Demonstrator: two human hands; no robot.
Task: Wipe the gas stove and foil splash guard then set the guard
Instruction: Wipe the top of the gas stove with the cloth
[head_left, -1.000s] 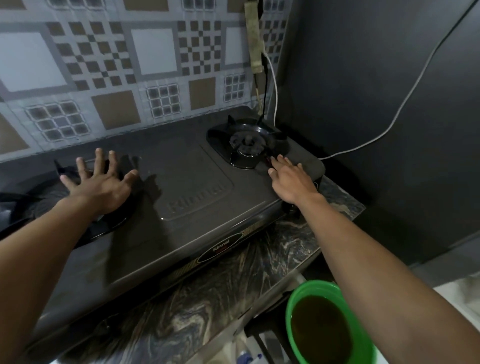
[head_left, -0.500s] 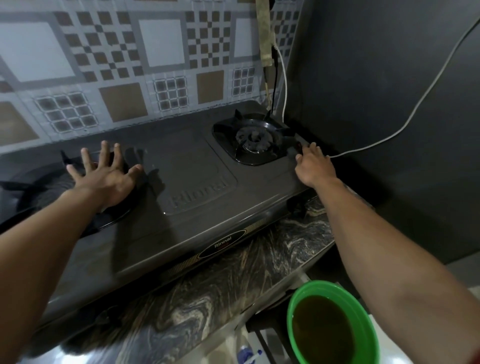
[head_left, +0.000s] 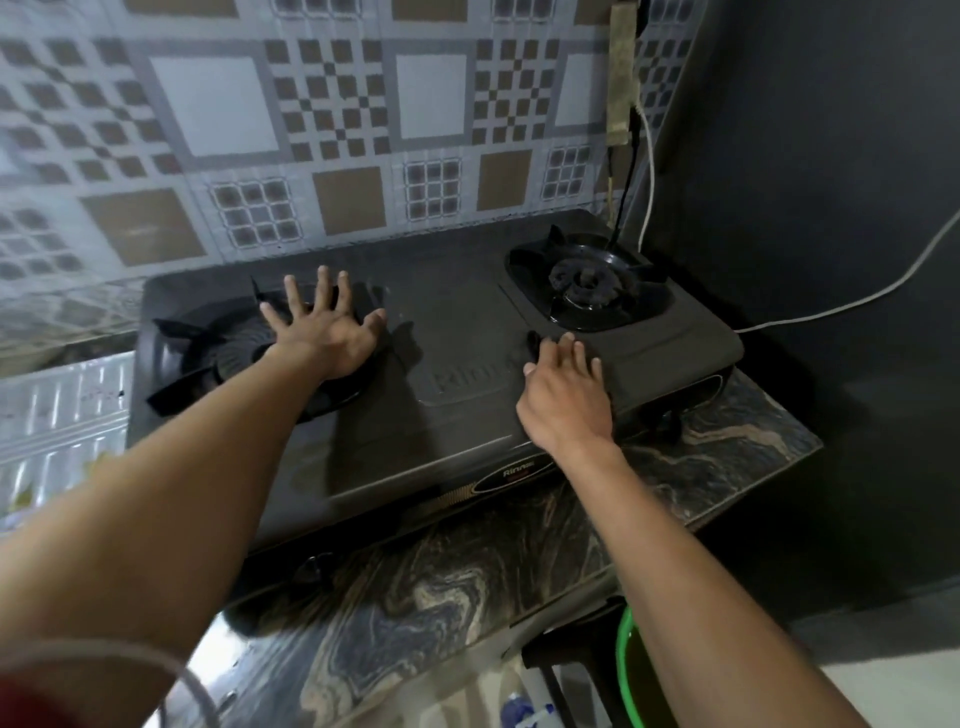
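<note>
Since a moment ago the right hand (head_left: 563, 397) has come back from the stove's right edge toward the middle of the stove (head_left: 462, 322), and now lies palm down just in front of the right burner (head_left: 587, 286). Its fingers are bent over a dark cloth (head_left: 535, 340), pressing it to the stove top beside the embossed brand panel. The left hand (head_left: 324, 325) stays flat with fingers spread wide and holding nothing, over the inner side of the left burner (head_left: 218, 353). The stove sits on a marbled counter (head_left: 467, 566), its back edge along the patterned tiled wall (head_left: 260, 130), its right edge near the counter's right end. A ribbed foil guard (head_left: 57, 415) shows at the stove's left edge. A green bucket (head_left: 626, 670) stands below the counter's front edge, by the right forearm.
</note>
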